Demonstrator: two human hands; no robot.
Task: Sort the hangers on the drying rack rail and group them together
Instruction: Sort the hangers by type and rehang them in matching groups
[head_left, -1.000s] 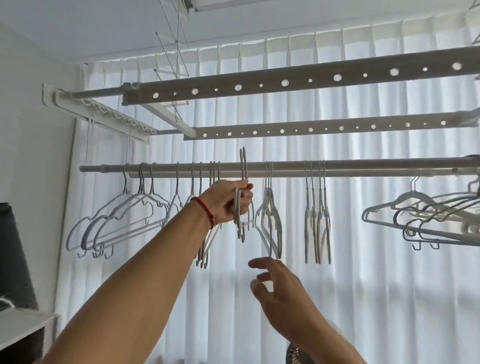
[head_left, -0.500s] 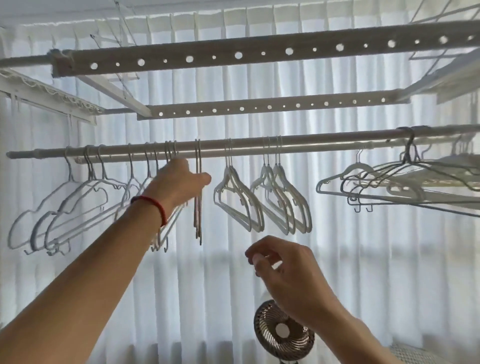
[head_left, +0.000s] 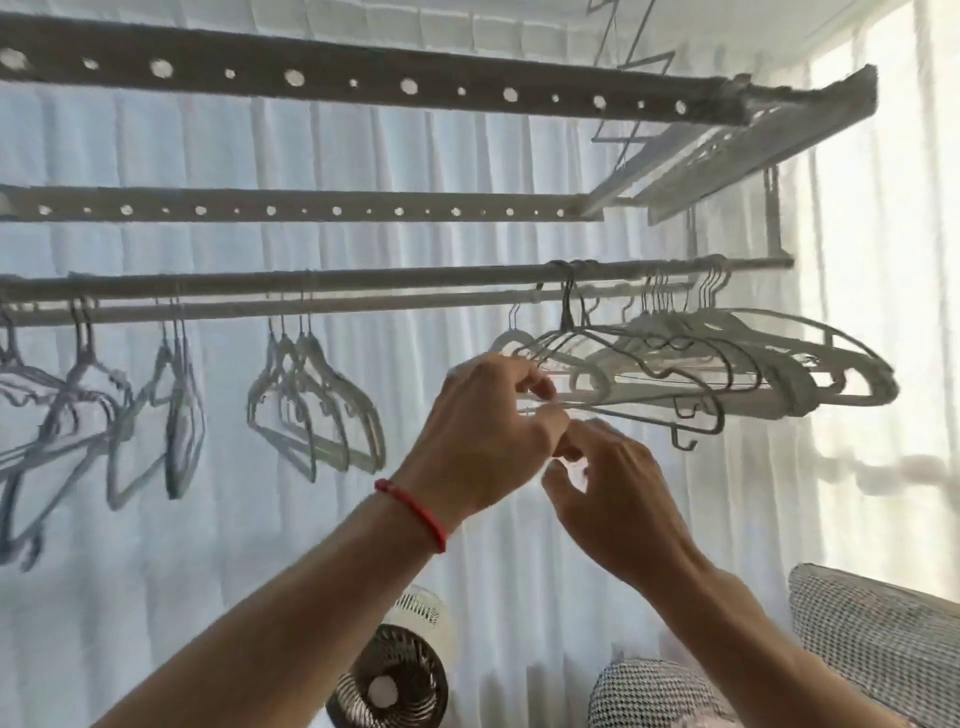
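The left hand (head_left: 485, 431), a red cord at its wrist, has its fingers curled over the near tip of the fanned bunch of hangers (head_left: 701, 364) at the right end of the rail (head_left: 363, 309); it seems to pinch a thin lower bar there, though blur hides exactly which hanger it holds. The right hand (head_left: 613, 493) is just below and touching it, fingers bent toward the same tip, and I cannot tell whether it grips anything or only steadies.

That right-hand bunch hangs tilted and splayed, with one dark wire hanger (head_left: 649, 364) lying across the pale ones. Two more clusters hang well apart to the left: a pale group (head_left: 317, 405) near the middle and a looser one (head_left: 130, 410) further along, so the grouping is not yet finished, by my reckoning.

The risk is tangling. The small hooks under the dark hanger's bar could snag its neighbours, and a pull on one tip might drag the whole fan sideways or lift a hook off the rail. A pinch on such a thin bar could also slip if tugged at an angle
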